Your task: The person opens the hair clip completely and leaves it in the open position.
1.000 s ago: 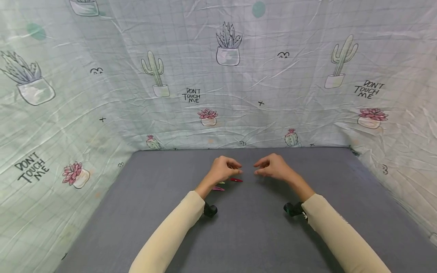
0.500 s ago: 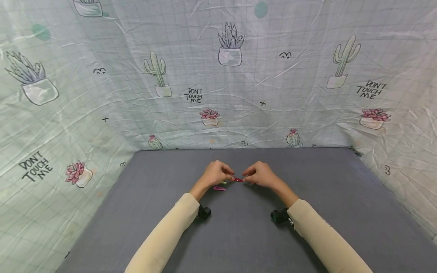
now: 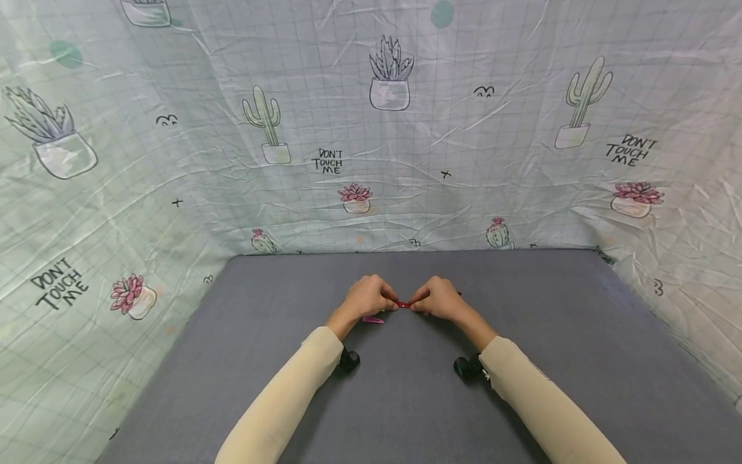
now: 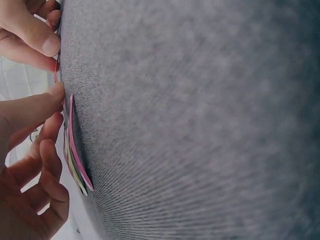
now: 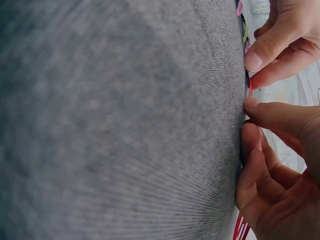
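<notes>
Two hands (image 3: 366, 298) (image 3: 438, 298), fingers (image 5: 281, 116) inward, on one red clip (image 3: 404, 305)

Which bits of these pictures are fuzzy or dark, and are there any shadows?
Left wrist view: the gray tabletop blurs and darkens toward the right edge, while the pink clip looks fairly sharp; right wrist view: it blurs and darkens toward the left edge instead; head view: soft shadows beside the left sleeve and right sleeve, and the red clip is too tiny for details.
</notes>
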A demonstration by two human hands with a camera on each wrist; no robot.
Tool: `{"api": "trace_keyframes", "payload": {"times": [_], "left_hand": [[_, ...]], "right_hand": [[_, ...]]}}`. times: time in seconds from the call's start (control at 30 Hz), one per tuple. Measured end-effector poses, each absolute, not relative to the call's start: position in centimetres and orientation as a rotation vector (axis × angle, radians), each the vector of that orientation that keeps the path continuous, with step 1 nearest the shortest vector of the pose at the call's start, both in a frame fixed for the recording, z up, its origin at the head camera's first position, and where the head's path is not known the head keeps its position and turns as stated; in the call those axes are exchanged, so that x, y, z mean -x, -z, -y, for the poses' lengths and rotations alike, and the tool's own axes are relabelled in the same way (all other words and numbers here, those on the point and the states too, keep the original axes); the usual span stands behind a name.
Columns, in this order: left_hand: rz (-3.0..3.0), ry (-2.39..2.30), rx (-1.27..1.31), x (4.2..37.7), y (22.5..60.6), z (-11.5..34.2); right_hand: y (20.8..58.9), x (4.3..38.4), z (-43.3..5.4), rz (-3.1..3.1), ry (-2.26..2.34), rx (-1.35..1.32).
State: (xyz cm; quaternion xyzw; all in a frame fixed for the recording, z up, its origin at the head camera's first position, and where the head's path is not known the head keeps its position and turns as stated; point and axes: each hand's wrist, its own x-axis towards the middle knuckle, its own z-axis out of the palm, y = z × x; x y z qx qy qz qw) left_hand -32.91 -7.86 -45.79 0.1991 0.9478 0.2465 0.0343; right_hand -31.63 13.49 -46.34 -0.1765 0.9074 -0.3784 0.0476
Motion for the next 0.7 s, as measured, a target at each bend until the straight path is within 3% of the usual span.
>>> {"api": "trace_keyframes", "payload": {"times": [0.7], "left_hand": [[-2.922, -0.786, -0.672, 32.04, 45.46, 7.42]], "right_hand": [[46.63, 31.52, -13.64, -2.774, 1.187, 0.586]]}}
